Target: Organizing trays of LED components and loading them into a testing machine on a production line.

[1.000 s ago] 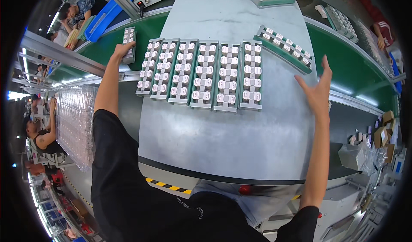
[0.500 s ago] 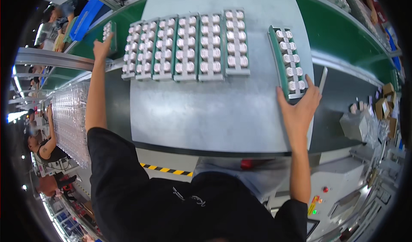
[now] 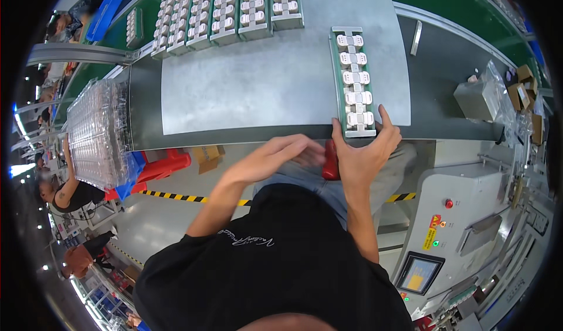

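Note:
A long green tray (image 3: 338, 90) with a single row of white, rounded parts lies lengthwise near the front edge of the grey metal sheet (image 3: 252, 90). My right hand (image 3: 365, 155) spans its near end, thumb on the left side and fingers on the right. My left hand (image 3: 272, 158) is in the air left of that end, in front of the table edge. Its fingers are stretched out, slightly blurred, and hold nothing. Several similar filled trays (image 3: 255, 33) stand side by side at the far left of the sheet.
Another filled tray (image 3: 134, 27) rests on the green surface at the far left. Stacked clear plastic trays (image 3: 97, 134) stand left of the table. A metal strip (image 3: 416, 37) and a bagged white box (image 3: 478, 99) lie to the right. A machine panel (image 3: 443, 213) is at lower right.
My left hand has come back from the far-left tray, leaving it there. With my right hand, the single tray has moved toward me to the sheet's front edge. The view has shifted too.

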The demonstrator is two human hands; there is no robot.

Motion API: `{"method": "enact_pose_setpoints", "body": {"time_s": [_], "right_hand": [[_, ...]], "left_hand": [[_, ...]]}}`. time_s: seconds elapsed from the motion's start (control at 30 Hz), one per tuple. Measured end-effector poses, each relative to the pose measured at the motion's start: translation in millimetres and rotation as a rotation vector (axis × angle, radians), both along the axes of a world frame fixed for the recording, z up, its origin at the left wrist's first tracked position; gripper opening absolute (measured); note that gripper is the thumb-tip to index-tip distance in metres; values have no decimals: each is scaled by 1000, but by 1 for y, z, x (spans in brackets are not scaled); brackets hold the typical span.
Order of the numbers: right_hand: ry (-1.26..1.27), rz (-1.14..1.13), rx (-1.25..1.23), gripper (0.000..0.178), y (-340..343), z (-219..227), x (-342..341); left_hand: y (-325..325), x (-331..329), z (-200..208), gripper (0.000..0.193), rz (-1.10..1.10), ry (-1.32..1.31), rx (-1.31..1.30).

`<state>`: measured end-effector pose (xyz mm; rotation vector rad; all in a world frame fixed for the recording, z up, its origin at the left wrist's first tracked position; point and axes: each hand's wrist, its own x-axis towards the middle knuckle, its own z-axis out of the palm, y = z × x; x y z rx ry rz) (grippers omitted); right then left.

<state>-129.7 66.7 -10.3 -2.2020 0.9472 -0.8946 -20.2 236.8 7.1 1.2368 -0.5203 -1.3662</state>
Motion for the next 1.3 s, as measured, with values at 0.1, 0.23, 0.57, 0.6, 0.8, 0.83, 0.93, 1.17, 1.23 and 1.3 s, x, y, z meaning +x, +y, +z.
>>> {"method": "enact_pose_setpoints", "body": {"time_s": [0.1, 0.23, 0.57, 0.6, 0.8, 0.83, 0.93, 1.17, 1.23, 1.3], "right_hand": [[-47, -7, 72, 84, 12, 1, -15], [-45, -40, 152, 82, 35, 8, -42], [-81, -21, 275, 76, 92, 19, -108], [-105, -1, 278, 77, 94, 17, -112], [-279, 70, 265, 82, 93, 12, -116], [-322, 76, 289, 83, 92, 11, -116], [-310, 79, 283, 87, 92, 11, -119], [-440, 37, 374, 85, 74, 24, -117], [-394, 40, 500, 80, 65, 22, -130], [-435, -12, 577, 76, 54, 9, -151]], "left_hand": [[-25, -30, -24, 54, 127, 62, 38], [-60, -44, -29, 74, 255, 431, -129], [-70, -80, -19, 86, 333, 798, -351], [-70, -82, -14, 86, 332, 802, -352], [-74, -87, 14, 89, 266, 685, -430], [-75, -88, 15, 89, 255, 653, -437], [-79, -90, 20, 90, 247, 679, -463], [-100, -94, 24, 82, 149, 607, -480], [-111, -96, 32, 88, 120, 511, -369], [-127, -99, 41, 83, 39, 468, -297]]}}
